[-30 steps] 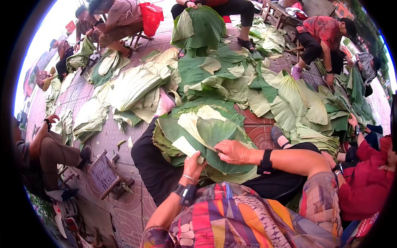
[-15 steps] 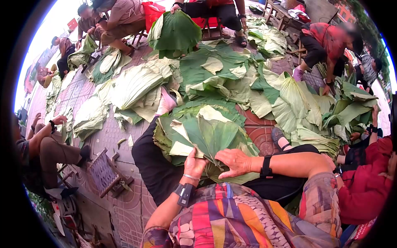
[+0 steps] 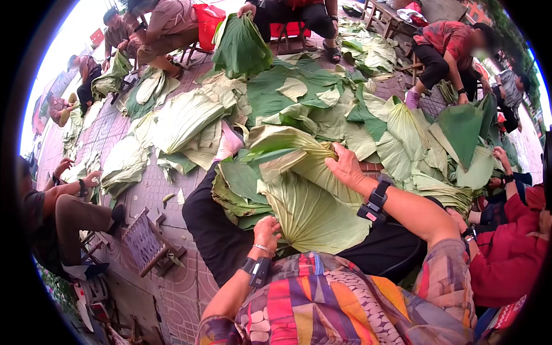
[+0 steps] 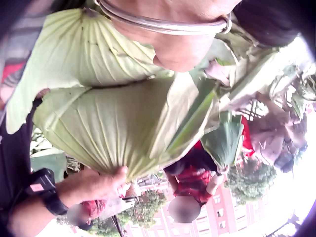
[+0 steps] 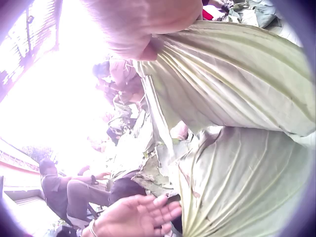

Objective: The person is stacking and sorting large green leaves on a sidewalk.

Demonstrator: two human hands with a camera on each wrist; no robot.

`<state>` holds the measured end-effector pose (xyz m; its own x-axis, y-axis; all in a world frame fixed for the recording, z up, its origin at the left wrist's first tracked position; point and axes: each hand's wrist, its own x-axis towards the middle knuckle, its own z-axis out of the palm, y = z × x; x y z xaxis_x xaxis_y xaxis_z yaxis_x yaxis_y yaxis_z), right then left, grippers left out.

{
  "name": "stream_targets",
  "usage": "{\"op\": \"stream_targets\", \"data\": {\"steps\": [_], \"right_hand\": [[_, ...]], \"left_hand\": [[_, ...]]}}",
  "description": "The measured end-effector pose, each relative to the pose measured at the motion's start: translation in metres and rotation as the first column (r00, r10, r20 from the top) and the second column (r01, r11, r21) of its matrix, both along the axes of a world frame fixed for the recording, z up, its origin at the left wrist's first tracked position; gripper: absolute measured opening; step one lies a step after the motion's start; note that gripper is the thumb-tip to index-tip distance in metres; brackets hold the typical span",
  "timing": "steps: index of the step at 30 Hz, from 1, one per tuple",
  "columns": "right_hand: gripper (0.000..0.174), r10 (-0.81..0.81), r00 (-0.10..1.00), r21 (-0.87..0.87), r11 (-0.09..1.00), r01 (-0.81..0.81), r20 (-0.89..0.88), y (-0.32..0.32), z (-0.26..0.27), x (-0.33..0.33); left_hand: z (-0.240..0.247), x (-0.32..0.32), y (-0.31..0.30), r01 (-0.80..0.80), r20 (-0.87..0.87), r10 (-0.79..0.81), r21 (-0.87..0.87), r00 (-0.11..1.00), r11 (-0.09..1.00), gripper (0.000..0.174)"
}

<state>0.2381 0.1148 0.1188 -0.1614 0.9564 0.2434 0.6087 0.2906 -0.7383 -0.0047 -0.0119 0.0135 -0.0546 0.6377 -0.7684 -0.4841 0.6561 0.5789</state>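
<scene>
In the head view my right hand grips the gathered edge of a large lotus leaf, held up over my lap with pale ribs showing. The left wrist view shows the right thumb pinching the bunched ribs. A second pale leaf surface fans out below, across my thighs. My left hand is beside its left edge, with nothing gripped. From the right wrist view, the left palm faces up with loosely bent fingers near the leaf's ribbed centre. More stacked leaves lie on my left knee.
Heaps of lotus leaves cover the paving ahead. A small woven stool stands at left. Another person sits close on my right, and a person opposite holds up a dark green leaf. Others sit around the heaps.
My right hand has moved forward and up, lifting the leaf's bunched edge so pale undersides replace the green surface on my lap. My left hand has let go of the pale folded leaf piece.
</scene>
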Motion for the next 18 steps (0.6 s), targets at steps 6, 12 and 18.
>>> {"op": "stream_targets", "data": {"steps": [6, 12, 18], "right_hand": [[0.028, -0.107, 0.992, 0.017, 0.994, 0.108, -0.059, 0.013, -0.004, 0.015], [0.025, -0.172, 0.980, 0.044, 0.983, 0.177, -0.105, 0.019, 0.002, 0.019], [0.024, -0.151, 0.983, 0.068, 0.985, 0.158, -0.101, 0.022, 0.013, 0.021]], "left_hand": [[-0.016, 0.009, -0.012, 0.350, 0.089, -0.340, -0.142, 0.936, 0.926, 0.005], [-0.002, 0.018, -0.013, 0.359, -0.163, -0.347, 0.046, 0.923, 0.932, 0.012], [-0.005, 0.015, -0.013, 0.470, -0.372, -0.400, 0.117, 0.837, 0.875, 0.015]]}}
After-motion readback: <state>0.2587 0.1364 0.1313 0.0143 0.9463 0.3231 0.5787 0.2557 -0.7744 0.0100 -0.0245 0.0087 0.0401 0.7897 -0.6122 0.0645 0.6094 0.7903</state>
